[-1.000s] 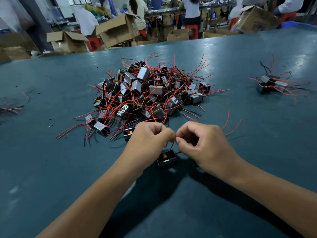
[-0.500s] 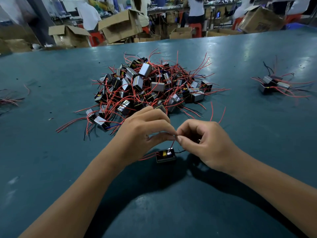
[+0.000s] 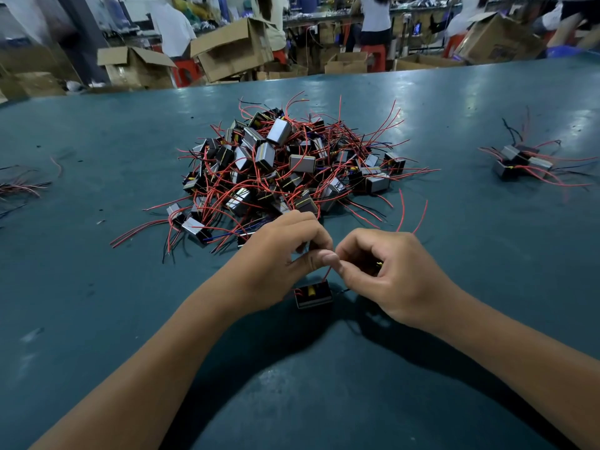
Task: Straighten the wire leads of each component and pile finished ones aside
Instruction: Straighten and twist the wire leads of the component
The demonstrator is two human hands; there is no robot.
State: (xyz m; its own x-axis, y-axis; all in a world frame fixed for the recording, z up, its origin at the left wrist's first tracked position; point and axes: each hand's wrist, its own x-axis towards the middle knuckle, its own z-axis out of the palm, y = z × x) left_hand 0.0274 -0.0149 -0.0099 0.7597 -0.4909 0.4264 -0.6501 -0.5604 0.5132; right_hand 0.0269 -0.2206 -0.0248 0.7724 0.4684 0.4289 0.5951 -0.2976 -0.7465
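The left hand (image 3: 279, 254) and the right hand (image 3: 393, 271) are pinching together one thin red lead (image 3: 327, 273) of the small component (image 3: 313, 294) hanging just over the table (image 3: 97, 319), which is probably light, its wire bending easily, so holding near the body seems safest.

Table top (image 3: 97, 303): teal, smooth, faint sheen, pale glare patches toward far edge. Heaped components (image 3: 279, 167): grey metal-looking faces, some glossy; dark bodies look plastic. Wire leads (image 3: 373, 131): red and black smooth insulation. Boxes (image 3: 233, 50) beyond far edge: brown matt cardboard.
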